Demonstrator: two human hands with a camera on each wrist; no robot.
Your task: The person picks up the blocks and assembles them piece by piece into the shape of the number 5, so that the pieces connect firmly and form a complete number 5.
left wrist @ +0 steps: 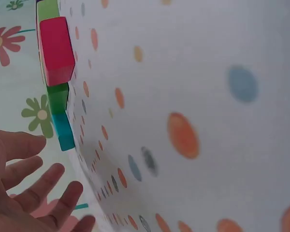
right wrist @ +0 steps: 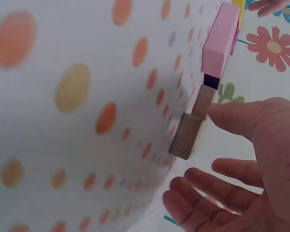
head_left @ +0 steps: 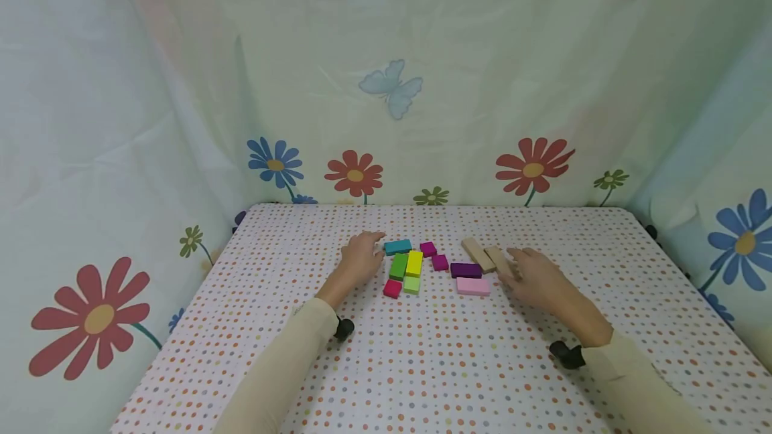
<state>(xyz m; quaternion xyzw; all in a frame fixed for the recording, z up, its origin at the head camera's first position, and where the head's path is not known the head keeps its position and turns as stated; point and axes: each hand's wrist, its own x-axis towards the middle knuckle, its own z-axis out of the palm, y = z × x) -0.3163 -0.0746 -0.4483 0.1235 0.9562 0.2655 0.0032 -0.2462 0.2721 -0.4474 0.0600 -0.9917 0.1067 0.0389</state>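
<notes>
My left hand hovers with fingers spread just left of a teal block, holding nothing. Beside that block lie a green block, a yellow block, a lime block and a red block. On the right, two plain wooden blocks lie side by side. My right hand is at the right-hand one, fingers loosely extended. In the right wrist view the thumb is close to the wooden blocks; I cannot tell whether it touches.
Between the hands lie two magenta blocks, a dark purple block and a pink block. They are on a dotted tabletop. A flowered curtain hangs behind and at both sides.
</notes>
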